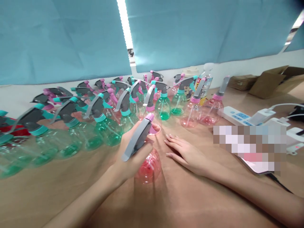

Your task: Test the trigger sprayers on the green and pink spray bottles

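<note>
My left hand point(133, 155) is wrapped round the neck of a pink spray bottle point(149, 167) with a grey and pink trigger head. The bottle stands on the brown tabletop point(180, 196), and my fingers hide its collar. To the right of it, my right hand point(185, 153) lies palm down, fingers stretched out and apart from the bottle. Just beyond both hands is another pink spray bottle point(150, 109). A row of green spray bottles point(110, 131) with turquoise collars runs off to the left.
More pink spray bottles point(211, 110) stand at the back right, near a clear drink bottle point(206, 79). On the right are a white power strip point(234, 114) with plugs and cables, a partly blurred-out phone point(255, 166) and cardboard boxes point(268, 84). Blue curtains point(190, 31) hang behind.
</note>
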